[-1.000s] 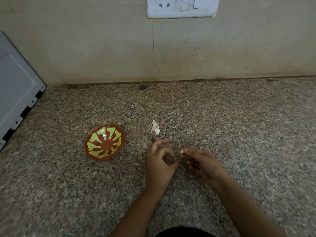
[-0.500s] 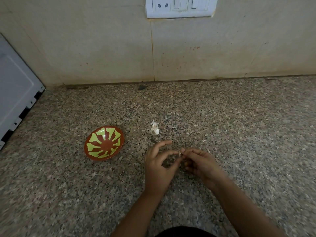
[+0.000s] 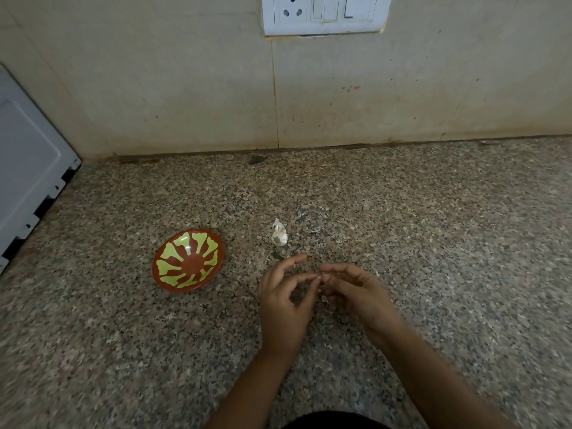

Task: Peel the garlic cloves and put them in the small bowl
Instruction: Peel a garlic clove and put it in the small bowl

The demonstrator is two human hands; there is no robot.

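Note:
A small red-brown bowl (image 3: pixel 188 261) with yellow-green petal marks sits on the speckled granite counter, left of my hands, and looks bare inside. A white papery piece of garlic (image 3: pixel 279 235) lies on the counter just beyond my fingers. My right hand (image 3: pixel 353 289) pinches a small garlic clove (image 3: pixel 324 276) at its fingertips, mostly hidden. My left hand (image 3: pixel 283 297) meets it there, thumb and a finger pinching at the clove's skin, index finger stretched out above. A tiny pale scrap (image 3: pixel 323 299) shows below the fingers.
A white appliance (image 3: pixel 28 174) stands at the left edge of the counter. The tiled wall runs along the back, with a white socket and switch plate (image 3: pixel 323 13) high up. A small dark speck (image 3: pixel 256 160) lies by the wall joint.
My left hand's fingers have closed in onto the clove that my right hand holds, and its index finger has straightened. Both hands stay in nearly the same spot.

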